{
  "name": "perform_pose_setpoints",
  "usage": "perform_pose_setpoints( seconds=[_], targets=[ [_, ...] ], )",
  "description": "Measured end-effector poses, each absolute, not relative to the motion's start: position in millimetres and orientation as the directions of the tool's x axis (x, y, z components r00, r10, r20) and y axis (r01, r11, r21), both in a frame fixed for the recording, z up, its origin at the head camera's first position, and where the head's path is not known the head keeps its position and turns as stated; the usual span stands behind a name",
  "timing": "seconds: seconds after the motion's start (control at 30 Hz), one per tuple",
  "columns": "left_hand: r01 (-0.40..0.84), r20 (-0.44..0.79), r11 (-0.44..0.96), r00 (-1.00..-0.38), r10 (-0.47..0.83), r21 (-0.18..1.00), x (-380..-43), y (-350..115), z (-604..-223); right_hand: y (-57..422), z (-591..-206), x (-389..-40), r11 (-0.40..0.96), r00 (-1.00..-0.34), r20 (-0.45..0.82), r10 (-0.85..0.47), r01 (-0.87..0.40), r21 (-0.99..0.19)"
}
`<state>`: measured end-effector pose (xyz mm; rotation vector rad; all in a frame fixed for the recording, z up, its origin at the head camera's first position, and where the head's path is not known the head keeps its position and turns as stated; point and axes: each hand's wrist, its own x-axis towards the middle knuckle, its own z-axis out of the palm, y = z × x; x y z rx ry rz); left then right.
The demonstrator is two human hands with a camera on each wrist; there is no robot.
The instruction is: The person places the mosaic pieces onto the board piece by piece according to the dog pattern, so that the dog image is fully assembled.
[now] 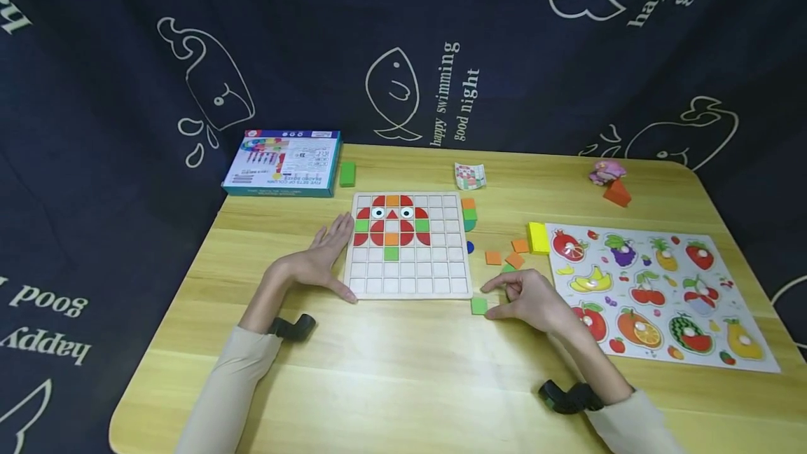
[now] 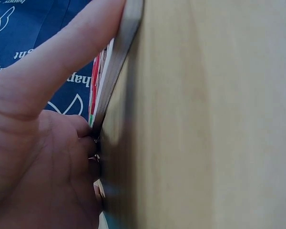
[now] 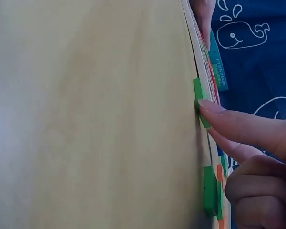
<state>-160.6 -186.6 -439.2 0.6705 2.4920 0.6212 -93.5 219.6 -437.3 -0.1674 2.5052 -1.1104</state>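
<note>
A white gridded board [image 1: 372, 286] lies mid-table, with red, orange and green pieces and two eye tiles forming a pattern on it. My left hand [image 1: 318, 258] rests along its left edge, thumb at the near corner and fingers spread toward the far part. In the left wrist view, the thumb [image 2: 62, 57] touches the board's side. Off the board's near right corner, my right hand [image 1: 529, 300] pinches a green square tile [image 1: 479, 306] between thumb and index finger. The right wrist view shows the thumb on this tile [image 3: 200, 102]; its far side is partly hidden.
Orange tiles [image 1: 493, 258], a green tile [image 1: 508, 268] and a blue round piece [image 1: 470, 247] lie right of the board. Further right are a yellow block [image 1: 538, 238] and a fruit puzzle board [image 1: 681, 286]. Behind stand a box [image 1: 284, 163], a green block [image 1: 347, 174] and a picture card [image 1: 470, 176].
</note>
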Motion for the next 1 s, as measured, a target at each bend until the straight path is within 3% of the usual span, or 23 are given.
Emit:
perform_pose_setpoints(
  seconds=[0.2,0.53,0.8,1.0],
  targets=[
    [0.333,-0.334,0.782,-0.764,0.552,0.527,-161,-188,-440,217,-439,-89,0.716,-0.922,-0.289,-0.259,0.018,-0.698],
    [0.336,-0.329,0.773,-0.761,0.560,0.537,-162,-188,-440,212,-433,-98,0.710,-0.954,-0.088,-0.288,-0.150,-0.688],
    [0.319,-0.344,0.784,-0.765,0.544,0.532,-162,-190,-442,125,-418,-127,0.633,-0.919,-0.119,-0.376,-0.161,-0.757],
    [0.322,-0.345,0.787,-0.765,0.544,0.526,-163,-190,-442,80,-424,-141,0.610,-0.918,-0.144,-0.370,-0.123,-0.783]
  ],
)
